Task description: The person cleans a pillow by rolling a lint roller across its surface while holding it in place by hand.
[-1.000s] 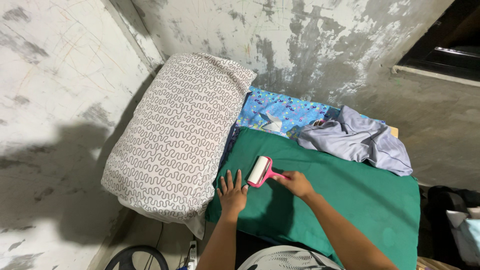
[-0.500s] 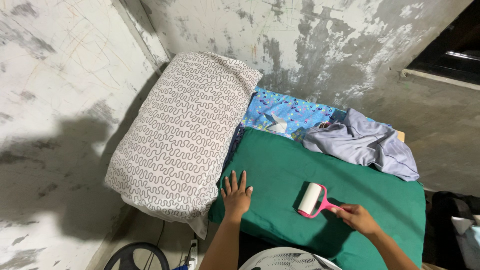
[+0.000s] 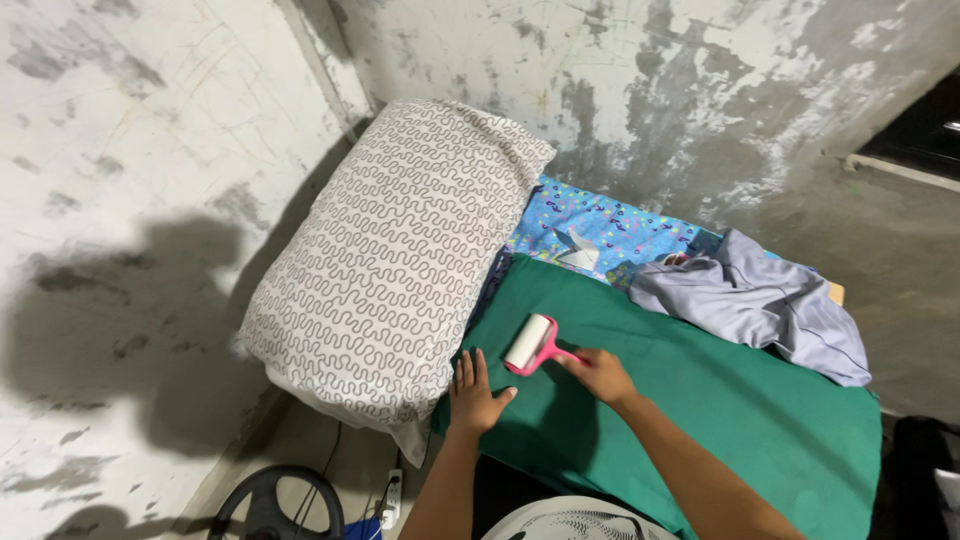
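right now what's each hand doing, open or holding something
Left hand: open, flat on the green cloth.
Right hand: closed on the pink handle of the lint roller.

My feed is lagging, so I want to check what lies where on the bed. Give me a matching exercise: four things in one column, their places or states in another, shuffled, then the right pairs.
Things:
1. lint roller
2. left hand
3. patterned pillow
4. grey garment

Places or states:
A. crumpled at the far right of the bed
B. pressed flat on the green sheet, fingers spread
C. held by its pink handle in the right hand
D. against the wall at the left

Pairs: 1-C, 2-B, 3-D, 4-A
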